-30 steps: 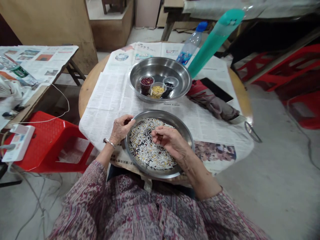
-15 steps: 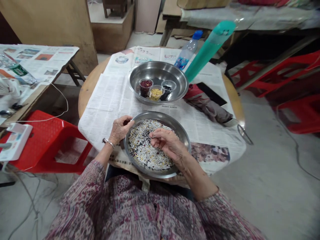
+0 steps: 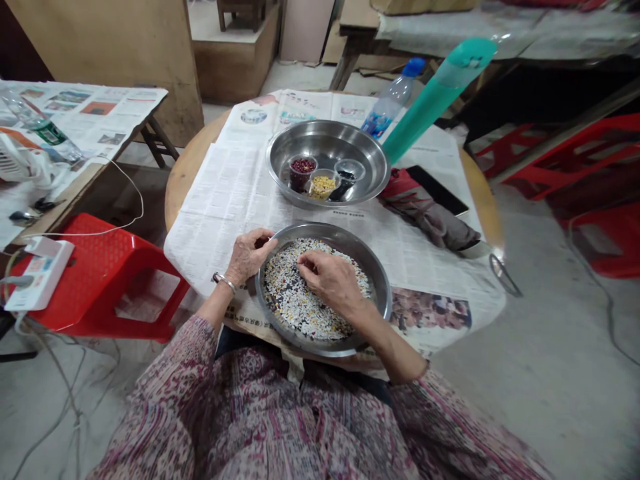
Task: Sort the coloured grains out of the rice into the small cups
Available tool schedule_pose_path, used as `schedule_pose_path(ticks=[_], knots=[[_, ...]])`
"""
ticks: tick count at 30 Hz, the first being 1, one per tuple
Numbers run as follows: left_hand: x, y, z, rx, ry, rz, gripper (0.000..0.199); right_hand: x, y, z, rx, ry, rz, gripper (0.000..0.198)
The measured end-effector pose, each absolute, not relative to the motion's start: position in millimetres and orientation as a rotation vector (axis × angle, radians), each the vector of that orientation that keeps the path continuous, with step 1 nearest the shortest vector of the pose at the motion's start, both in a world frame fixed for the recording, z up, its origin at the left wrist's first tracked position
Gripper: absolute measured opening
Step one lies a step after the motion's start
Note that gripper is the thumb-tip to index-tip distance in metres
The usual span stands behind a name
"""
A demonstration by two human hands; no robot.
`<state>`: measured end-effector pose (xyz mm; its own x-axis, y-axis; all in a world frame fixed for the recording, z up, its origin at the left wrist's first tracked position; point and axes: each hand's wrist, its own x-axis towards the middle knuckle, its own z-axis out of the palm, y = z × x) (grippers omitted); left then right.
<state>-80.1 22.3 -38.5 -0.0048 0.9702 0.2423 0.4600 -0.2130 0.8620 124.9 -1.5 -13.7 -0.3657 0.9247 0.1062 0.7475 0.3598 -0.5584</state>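
Observation:
A shallow steel basin (image 3: 383, 280) stands in front of me, spread with white rice-like grains mixed with yellow, dark red and black ones (image 3: 305, 313). My left hand (image 3: 250, 257) is at its upper left rim, thumb and fingers curled against the edge. Over the grains, my right hand (image 3: 333, 280) reaches in with thumb and fingertips pinched together; whatever is between them is too small to make out. Behind stands a second steel basin (image 3: 370, 150) with three clear cups: dark red beans (image 3: 303, 170), yellow kernels (image 3: 323, 185) and black grains (image 3: 349, 175).
Newspaper (image 3: 215, 193) covers the round table. Toward the back right are a blue-capped bottle (image 3: 393, 100), a long green object (image 3: 435, 107), a folded umbrella (image 3: 430, 217) and a dark phone-like slab (image 3: 437, 190). A red stool (image 3: 120, 280) with a power strip (image 3: 43, 277) stands left.
My right hand has turned palm-down and lowered its pinched fingertips to the grains. My left hand stays at the rim. The whole view has shifted slightly.

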Motion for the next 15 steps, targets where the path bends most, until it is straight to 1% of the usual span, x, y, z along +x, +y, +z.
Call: schedule_pose_path(ticks=[3, 9, 15], knots=[[-80.2, 22.6, -39.9, 1.722, 1.479, 1.181, 0.015, 122.5, 2.5, -21.4, -1.417, -2.288, 0.519, 0.017], [-80.3, 22.6, -40.3, 1.725, 1.494, 1.169, 0.013, 122.2, 3.8, -26.4, -1.374, -2.211, 0.668, 0.015], [-79.3, 21.7, -36.9, 1.696, 1.473, 1.166, 0.013, 122.3, 0.1, -24.3, -1.373, -2.229, 0.713, 0.013]])
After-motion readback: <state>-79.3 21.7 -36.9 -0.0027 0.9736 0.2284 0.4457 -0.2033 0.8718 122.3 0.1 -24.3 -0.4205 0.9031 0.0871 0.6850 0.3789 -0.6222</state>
